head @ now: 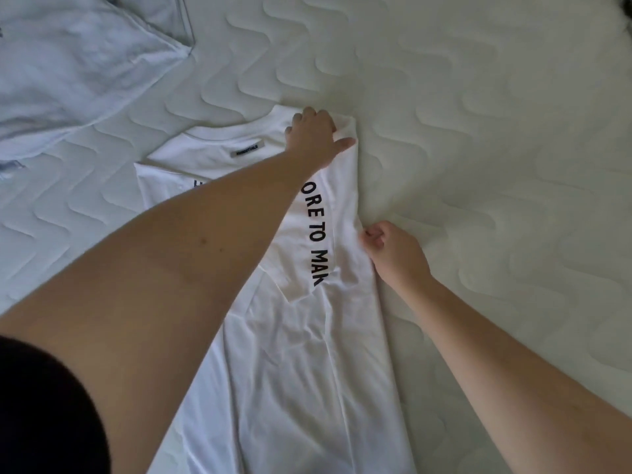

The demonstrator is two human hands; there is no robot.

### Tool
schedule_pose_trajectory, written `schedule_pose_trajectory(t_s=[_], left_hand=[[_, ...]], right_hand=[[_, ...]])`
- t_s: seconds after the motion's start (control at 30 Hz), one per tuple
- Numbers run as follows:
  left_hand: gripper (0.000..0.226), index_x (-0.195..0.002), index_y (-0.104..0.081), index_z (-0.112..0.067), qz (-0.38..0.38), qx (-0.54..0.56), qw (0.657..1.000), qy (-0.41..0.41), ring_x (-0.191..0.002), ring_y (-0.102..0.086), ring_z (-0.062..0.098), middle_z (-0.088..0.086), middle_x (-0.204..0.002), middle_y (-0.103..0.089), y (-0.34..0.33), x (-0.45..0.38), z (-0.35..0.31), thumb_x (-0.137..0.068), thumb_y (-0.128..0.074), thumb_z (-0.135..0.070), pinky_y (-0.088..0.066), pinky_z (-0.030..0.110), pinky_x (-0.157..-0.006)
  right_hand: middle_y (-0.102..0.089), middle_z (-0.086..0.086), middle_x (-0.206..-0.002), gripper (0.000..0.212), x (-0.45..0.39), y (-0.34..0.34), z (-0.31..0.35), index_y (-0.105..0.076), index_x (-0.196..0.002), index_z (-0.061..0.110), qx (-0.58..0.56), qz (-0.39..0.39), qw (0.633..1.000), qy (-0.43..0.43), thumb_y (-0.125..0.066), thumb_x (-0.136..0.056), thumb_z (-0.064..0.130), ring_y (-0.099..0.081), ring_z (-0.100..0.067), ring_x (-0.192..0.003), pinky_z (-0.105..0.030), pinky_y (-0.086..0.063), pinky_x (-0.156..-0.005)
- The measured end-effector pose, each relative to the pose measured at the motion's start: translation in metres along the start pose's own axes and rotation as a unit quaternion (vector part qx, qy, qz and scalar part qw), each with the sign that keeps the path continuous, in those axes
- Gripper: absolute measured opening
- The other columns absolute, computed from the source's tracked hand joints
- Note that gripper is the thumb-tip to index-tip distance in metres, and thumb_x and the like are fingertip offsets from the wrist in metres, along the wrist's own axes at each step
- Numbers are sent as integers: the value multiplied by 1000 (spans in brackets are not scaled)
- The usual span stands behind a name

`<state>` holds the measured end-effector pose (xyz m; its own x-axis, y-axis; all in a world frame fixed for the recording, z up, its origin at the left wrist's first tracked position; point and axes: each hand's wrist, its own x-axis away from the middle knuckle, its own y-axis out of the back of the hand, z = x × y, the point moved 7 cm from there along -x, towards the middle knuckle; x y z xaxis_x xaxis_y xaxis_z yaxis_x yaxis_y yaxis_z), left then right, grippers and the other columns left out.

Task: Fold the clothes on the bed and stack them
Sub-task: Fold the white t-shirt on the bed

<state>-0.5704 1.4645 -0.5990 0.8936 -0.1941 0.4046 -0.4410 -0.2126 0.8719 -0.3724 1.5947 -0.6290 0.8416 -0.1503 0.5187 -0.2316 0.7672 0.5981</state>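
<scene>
While both hands pinch the white T-shirt (pixel 301 354) at its folded side, a pale blue garment (pixel 75 63) lies unfolded; nothing is stacked.

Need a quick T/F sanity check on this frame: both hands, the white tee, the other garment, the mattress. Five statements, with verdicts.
1. The left hand holds the white T-shirt near its collar end. True.
2. The right hand lies flat and open on the mattress. False: its fingers are curled and pinch the shirt's folded right edge.
3. The shirt carries black printed lettering. True.
4. The pale blue garment is stacked on top of the white T-shirt. False: it lies apart, at the upper left of the bed.
5. The shirt's neck label is hidden. False: it shows just inside the collar.
</scene>
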Motion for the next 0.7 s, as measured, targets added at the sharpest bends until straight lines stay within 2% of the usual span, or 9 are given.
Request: schedule_pose_trajectory(t_s=[0.1,0.17,0.2,0.23,0.33,0.4,0.5,0.6,0.7], left_hand=[[56,-129,-57,-11,130,-3,989,-67,-125,-49,28,9,-133,-57,-10,-13,-13,-91,-58,-53,-37,30,-96],[25,-89,-63,-22,145,36,986,-75,-92,-55,22,-1,-88,-60,-14,-18,-10,-91,-61,-47,-39,23,-69],[27,-79,-57,-21,138,69,986,-69,-79,-50,19,-4,-73,-50,-13,-20,-8,-91,-62,-44,-34,23,-60],[24,-82,-58,-20,126,99,985,-57,-73,-47,18,-5,-71,-47,-14,-24,-4,-92,-62,-42,-33,24,-57],[24,-114,-64,-24,62,201,977,-16,-71,-52,16,-2,-86,-55,-9,-33,8,-93,-63,-37,-39,23,-64],[16,-99,-65,-20,30,212,977,-8,-71,-50,16,-1,-81,-53,-11,-36,14,-93,-62,-35,-38,25,-65],[32,-94,-65,-4,6,201,980,-9,-66,-46,17,0,-69,-49,-19,-36,15,-93,-61,-36,-36,28,-63],[23,-94,-60,-18,-29,192,981,-10,-65,-50,10,-11,-71,-51,-15,-36,11,-89,-64,-39,-39,26,-58],[20,-100,-60,-22,-61,219,974,-7,-68,-51,7,-13,-72,-52,-8,-40,12,-89,-65,-38,-39,20,-58]], right_hand=[[-58,9,-77,25,-4,-1,1,-62,-94,20,21,12,1000,-6,-60,-90,44,-54,-14,-78,-28,-38,-68],[-58,10,-75,28,-6,0,4,-58,-83,23,55,16,998,-12,-60,-88,50,-52,-14,-72,-29,-38,-64],[-60,9,-74,29,-7,0,5,-57,-81,23,71,19,997,-15,-59,-88,52,-53,-15,-70,-29,-38,-62],[-60,8,-72,30,-8,0,5,-56,-78,23,85,22,996,-19,-58,-88,51,-53,-16,-69,-29,-37,-59],[-56,1,-65,31,-10,4,3,-54,-72,20,96,19,995,-36,-52,-93,43,-56,-23,-69,-30,-32,-53],[-57,1,-64,33,-11,7,-1,-55,-71,20,97,21,994,-44,-49,-95,43,-57,-23,-69,-29,-34,-52],[-62,0,-68,37,-10,9,-5,-57,-73,20,126,29,990,-53,-46,-96,47,-60,-23,-71,-30,-38,-54],[-60,-2,-69,41,-8,14,-3,-56,-72,19,168,-5,984,-57,-47,-94,52,-59,-26,-74,-30,-34,-55],[-60,3,-73,40,-5,16,-2,-53,-76,19,130,-51,989,-46,-51,-91,56,-58,-23,-74,-30,-34,-58]])
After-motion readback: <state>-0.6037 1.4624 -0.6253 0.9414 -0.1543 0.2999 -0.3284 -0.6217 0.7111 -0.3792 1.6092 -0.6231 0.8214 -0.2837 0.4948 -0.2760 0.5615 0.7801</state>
